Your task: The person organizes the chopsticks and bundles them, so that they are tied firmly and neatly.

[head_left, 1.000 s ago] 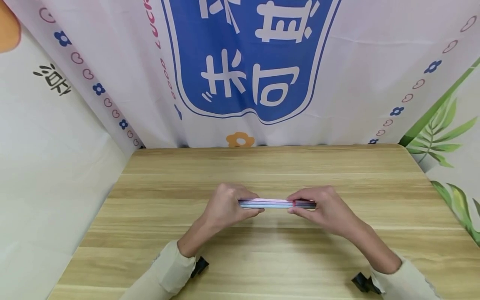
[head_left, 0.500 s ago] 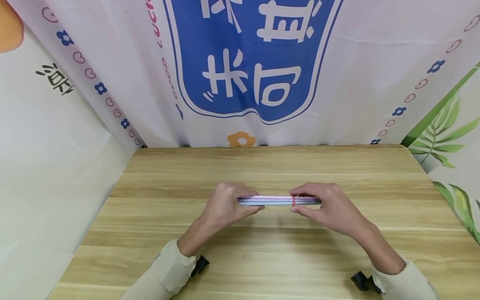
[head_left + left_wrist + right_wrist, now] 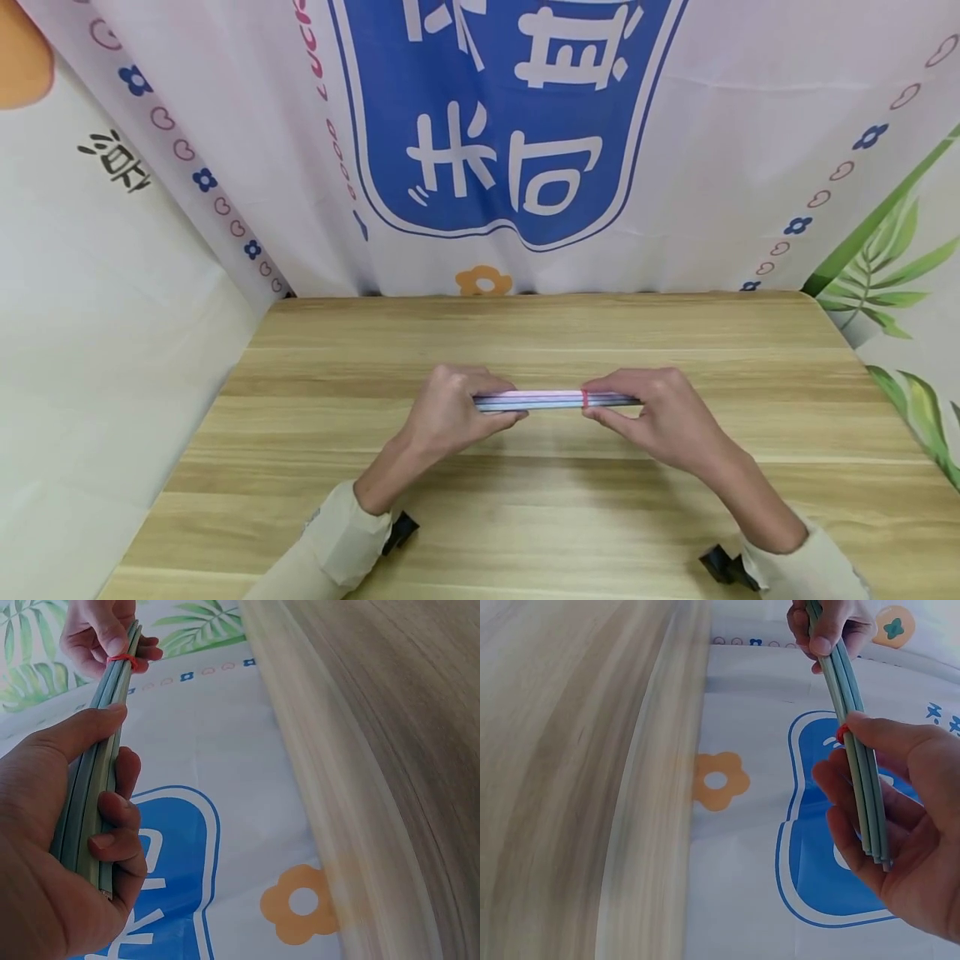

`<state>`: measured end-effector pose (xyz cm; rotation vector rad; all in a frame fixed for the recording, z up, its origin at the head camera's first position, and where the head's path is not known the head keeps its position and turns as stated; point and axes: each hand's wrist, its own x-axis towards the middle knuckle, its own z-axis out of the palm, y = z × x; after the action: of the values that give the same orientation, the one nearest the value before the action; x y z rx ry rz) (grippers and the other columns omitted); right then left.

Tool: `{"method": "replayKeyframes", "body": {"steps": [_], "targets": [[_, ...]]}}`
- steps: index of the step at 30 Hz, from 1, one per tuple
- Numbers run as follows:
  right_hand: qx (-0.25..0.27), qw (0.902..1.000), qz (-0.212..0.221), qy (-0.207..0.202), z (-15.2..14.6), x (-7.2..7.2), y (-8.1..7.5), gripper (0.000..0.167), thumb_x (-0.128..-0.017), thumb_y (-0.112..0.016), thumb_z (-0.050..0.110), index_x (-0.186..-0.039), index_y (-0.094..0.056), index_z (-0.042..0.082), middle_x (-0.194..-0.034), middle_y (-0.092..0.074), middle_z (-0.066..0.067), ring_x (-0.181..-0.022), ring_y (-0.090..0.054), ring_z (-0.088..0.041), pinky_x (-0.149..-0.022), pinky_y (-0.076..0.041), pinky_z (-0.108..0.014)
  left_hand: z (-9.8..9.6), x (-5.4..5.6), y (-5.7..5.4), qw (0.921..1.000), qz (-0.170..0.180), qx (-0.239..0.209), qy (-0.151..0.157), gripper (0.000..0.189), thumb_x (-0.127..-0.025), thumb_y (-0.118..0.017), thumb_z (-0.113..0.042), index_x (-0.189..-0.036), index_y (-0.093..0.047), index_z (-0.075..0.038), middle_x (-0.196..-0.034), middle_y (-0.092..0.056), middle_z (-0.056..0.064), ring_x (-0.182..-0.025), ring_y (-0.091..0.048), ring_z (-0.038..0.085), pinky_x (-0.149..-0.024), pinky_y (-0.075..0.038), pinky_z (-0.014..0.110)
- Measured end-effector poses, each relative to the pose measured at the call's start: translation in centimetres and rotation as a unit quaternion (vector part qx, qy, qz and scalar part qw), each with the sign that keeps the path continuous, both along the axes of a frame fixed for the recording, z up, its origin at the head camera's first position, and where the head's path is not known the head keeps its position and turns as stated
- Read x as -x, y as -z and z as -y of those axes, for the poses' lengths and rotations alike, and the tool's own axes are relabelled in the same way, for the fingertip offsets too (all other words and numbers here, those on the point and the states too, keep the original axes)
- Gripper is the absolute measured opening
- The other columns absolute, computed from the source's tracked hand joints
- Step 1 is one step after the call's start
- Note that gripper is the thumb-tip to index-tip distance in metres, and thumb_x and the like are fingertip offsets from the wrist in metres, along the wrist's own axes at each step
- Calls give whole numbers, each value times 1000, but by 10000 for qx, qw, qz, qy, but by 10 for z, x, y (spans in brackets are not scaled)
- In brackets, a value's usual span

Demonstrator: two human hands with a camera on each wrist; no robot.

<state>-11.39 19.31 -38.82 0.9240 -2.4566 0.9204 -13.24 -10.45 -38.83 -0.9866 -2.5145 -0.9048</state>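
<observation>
A bundle of slim, straight sticks (image 3: pixel 551 400), pastel pink and blue in the head view, lies crosswise between my hands above the table. The wrist views show the same sticks (image 3: pixel 864 787) as greenish. Around them, toward the right end, runs a thin red band (image 3: pixel 585 398). My left hand (image 3: pixel 450 408) grips the left part, its fingers curled around the sticks (image 3: pixel 86 802) and thumb along them. My right hand (image 3: pixel 663 417) pinches the bundle at the band (image 3: pixel 841 733), thumb and fingertips right at it. The right ends of the sticks reach toward its palm.
The wood-grain table (image 3: pixel 525 517) spreads beneath both hands. Behind it hangs a white cloth (image 3: pixel 712 167) with a blue printed panel (image 3: pixel 495 208). Black wrist mounts (image 3: pixel 399 533) show at both sleeves. A leaf-print sheet (image 3: pixel 900 275) is at the right.
The right hand has shifted slightly to the right, so the red band and right ends of the sticks show more. The bundle sits slightly higher in the view. The left hand keeps its grip.
</observation>
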Motion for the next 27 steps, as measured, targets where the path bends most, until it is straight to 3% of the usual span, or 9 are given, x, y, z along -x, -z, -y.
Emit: {"method": "replayKeyframes", "body": {"steps": [6, 15, 21, 27], "targets": [[75, 10000, 25, -53, 1, 2, -1, 25, -82, -93, 14, -106, -86, 15, -97, -85, 0, -80, -81, -14, -55, -49, -12, 0, -1, -1, 9999, -52, 16, -91, 21, -79, -98, -23, -92, -87, -11, -86, -83, -1, -66, -69, 3, -62, -51, 13], [-39, 9999, 140, -61, 2, 3, -5, 25, -83, -93, 17, -107, -86, 15, -97, -85, 1, -75, -76, -4, -58, -52, -13, -1, -2, -2, 9999, -54, 3, -124, 19, -79, -98, -22, -91, -87, -12, -84, -82, -1, -65, -68, 3, -61, -50, 13], [-199, 9997, -78, -105, 10, 5, -5, 25, -82, -94, 24, -105, -88, 18, -95, -84, 3, -67, -66, 5, -56, -49, -13, -3, -2, -2, 9998, -109, 100, -102, 20, -79, -98, -24, -91, -87, -12, -85, -83, -1, -67, -71, 5, -62, -51, 14], [-235, 9995, -218, -55, 24, 7, -6, 25, -80, -95, 26, -103, -88, 17, -95, -85, 1, -70, -75, -5, -57, -51, -16, -4, -2, -1, 9997, -173, 94, -121, 20, -80, -97, -24, -92, -87, -11, -84, -82, 0, -66, -71, 6, -62, -52, 14]]}}
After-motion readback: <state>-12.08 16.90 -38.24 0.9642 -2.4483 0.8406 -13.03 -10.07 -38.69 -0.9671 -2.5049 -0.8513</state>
